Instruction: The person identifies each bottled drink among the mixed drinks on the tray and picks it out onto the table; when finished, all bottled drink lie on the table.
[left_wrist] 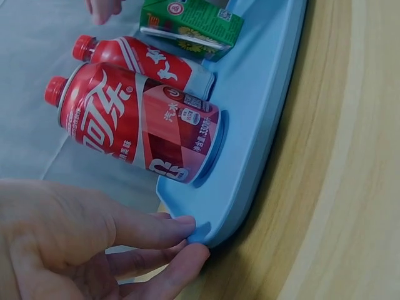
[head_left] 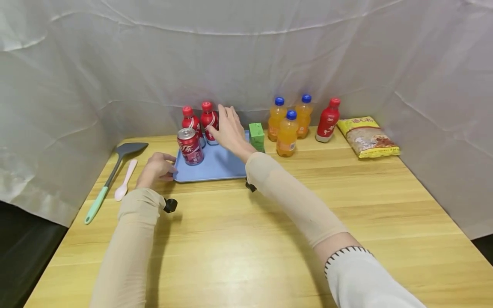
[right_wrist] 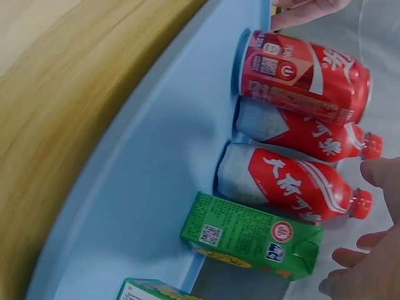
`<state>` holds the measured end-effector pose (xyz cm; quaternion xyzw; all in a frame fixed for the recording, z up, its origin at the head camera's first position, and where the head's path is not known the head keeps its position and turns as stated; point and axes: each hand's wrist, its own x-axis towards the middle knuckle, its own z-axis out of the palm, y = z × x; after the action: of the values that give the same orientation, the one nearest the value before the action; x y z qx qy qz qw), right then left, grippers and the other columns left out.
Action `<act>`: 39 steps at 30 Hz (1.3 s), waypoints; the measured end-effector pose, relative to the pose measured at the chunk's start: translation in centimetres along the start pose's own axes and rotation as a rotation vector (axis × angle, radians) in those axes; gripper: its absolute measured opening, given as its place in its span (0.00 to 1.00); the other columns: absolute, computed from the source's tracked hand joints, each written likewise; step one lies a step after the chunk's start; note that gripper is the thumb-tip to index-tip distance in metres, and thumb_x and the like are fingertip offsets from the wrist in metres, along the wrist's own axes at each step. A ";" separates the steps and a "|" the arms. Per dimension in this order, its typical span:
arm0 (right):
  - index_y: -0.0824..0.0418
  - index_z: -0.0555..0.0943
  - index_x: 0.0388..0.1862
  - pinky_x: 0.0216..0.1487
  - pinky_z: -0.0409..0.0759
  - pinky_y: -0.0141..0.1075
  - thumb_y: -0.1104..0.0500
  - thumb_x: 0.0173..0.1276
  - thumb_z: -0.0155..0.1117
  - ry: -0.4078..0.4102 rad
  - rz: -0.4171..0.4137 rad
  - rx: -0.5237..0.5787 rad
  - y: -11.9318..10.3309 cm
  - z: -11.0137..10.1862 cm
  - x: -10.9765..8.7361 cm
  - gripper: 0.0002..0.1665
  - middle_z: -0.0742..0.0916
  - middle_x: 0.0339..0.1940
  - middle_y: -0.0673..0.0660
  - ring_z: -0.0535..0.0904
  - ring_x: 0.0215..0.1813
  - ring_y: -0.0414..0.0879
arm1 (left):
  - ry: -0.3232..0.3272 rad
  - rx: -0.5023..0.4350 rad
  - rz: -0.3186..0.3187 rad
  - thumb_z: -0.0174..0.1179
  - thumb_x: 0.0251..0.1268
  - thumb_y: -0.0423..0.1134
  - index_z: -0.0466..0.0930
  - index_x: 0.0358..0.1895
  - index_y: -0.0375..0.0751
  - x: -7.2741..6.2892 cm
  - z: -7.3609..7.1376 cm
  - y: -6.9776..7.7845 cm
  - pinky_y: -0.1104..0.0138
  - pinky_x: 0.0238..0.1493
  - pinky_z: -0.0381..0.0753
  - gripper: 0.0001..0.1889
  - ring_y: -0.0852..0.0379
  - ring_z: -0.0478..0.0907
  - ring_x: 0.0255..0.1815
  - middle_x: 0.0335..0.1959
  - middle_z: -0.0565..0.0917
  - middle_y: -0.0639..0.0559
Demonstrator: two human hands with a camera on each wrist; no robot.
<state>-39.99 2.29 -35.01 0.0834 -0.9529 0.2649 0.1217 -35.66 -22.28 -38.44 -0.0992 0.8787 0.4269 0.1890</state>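
Observation:
My left hand (head_left: 155, 169) pinches the near left corner of a blue tray (head_left: 215, 167) between thumb and fingers, as the left wrist view shows. On the tray stand a red soda can (head_left: 190, 147) and two red-capped bottles (head_left: 191, 122) behind it. My right hand (head_left: 230, 130) hovers over the back of the tray with fingers stretched, beside the right-hand red bottle (right_wrist: 290, 184), and holds nothing. In the right wrist view a green drink carton (right_wrist: 250, 237) stands next to that bottle, and part of a second carton (right_wrist: 150, 290) shows at the bottom edge.
Right of the tray stand several orange drink bottles (head_left: 286, 137) with blue caps, another red bottle (head_left: 328, 119) and a yellow food bag (head_left: 368, 137). Left lie a spatula (head_left: 111, 175) and a pink spoon (head_left: 126, 179). A grey curtain (head_left: 246, 55) hangs behind the wooden table (head_left: 231, 248).

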 end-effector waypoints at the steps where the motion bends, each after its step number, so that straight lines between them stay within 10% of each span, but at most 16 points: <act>1: 0.55 0.55 0.87 0.89 0.57 0.48 0.40 0.77 0.63 0.007 -0.005 -0.006 0.0 0.2 0.2 0.49 0.67 0.84 0.59 0.50 0.90 0.56 | 0.000 -0.007 0.003 0.60 0.72 0.25 0.64 0.79 0.29 0.0 -0.1 0.0 0.65 0.43 0.93 0.33 0.58 0.85 0.31 0.65 0.75 0.26; 29: 0.41 0.58 0.86 0.85 0.51 0.71 0.24 0.69 0.61 0.016 0.145 -0.300 -0.8 3.2 3.4 0.53 0.65 0.85 0.55 0.49 0.88 0.66 | 0.062 -0.001 0.012 0.60 0.72 0.25 0.68 0.77 0.32 0.3 0.6 -0.3 0.67 0.39 0.92 0.31 0.58 0.83 0.34 0.64 0.77 0.28; 39: 0.38 0.76 0.74 0.84 0.52 0.72 0.26 0.66 0.67 0.064 0.140 -0.275 -0.7 3.3 3.5 0.41 0.69 0.82 0.52 0.52 0.88 0.62 | 0.065 0.000 -0.007 0.59 0.74 0.26 0.68 0.78 0.34 0.3 0.7 -0.4 0.66 0.43 0.93 0.30 0.53 0.84 0.42 0.64 0.78 0.29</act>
<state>-43.85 -0.35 -36.47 -0.0091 -0.9793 0.1424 0.1434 -35.63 -22.01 -39.21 -0.1158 0.8841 0.4227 0.1620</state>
